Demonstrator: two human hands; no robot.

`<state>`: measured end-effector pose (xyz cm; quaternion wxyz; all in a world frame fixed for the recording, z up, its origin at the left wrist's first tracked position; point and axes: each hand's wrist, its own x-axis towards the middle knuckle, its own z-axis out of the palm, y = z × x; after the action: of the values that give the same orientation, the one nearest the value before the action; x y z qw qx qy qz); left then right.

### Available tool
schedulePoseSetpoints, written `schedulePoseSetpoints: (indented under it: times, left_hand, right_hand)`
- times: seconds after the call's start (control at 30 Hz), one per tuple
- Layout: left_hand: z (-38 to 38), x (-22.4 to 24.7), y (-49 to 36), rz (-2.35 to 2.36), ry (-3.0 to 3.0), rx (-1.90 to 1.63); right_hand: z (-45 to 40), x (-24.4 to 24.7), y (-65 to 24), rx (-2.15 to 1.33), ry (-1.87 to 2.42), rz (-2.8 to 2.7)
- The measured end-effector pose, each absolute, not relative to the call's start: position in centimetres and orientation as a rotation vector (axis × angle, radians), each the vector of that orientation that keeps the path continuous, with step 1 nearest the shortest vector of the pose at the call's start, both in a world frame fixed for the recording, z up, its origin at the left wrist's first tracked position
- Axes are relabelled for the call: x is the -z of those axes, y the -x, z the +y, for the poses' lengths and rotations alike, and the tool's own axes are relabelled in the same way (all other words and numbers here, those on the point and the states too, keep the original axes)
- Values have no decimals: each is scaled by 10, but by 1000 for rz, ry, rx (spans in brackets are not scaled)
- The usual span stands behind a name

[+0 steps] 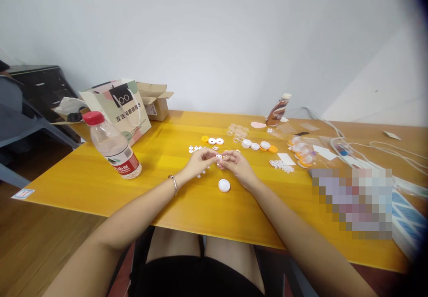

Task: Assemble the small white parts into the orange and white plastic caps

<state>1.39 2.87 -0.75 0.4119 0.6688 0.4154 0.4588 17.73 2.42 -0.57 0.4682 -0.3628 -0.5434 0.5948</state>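
A: Where's the cam?
B: Worn on the person's head, just abv the black-clothed lap [200, 277] at btm ctr.
A: Facing?
B: Fwd & down, over the glossy yellow-brown wooden table [187, 214] to the pale-grey wall [214, 43] filling the top.
A: How nr?
B: Lap & bare forearms [132, 220] v. close; bare L hand [197, 162] & bare R hand [238, 165] farther off, approx. mid-frame. Wide-angle, w/ the frame darkening twd the R edge.

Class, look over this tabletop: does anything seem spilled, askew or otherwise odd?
Nothing looks spilled. The red-capped bottle at left and the brown bottle at the back appear to lean outward, opposite ways, probably just wide-lens distortion.
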Motion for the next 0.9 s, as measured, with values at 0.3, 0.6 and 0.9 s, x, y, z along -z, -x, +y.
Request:
schedulePoseSetpoints:
  times: [0.3,0.6,0.9]
  left_hand:
    - [23,0,-16,1076,-1624,-1136]
    - [24,-2,-15,1088,-1560,-1175]
    - [22,-7,-11,1047,-1581,-1268]
  right_hand:
    - [21,2,-177,-1420,932,-1364]
    - [27,-5,-189,-1367,1022,-1626]
    - [14,-19,-213,-1352,1061,-2428]
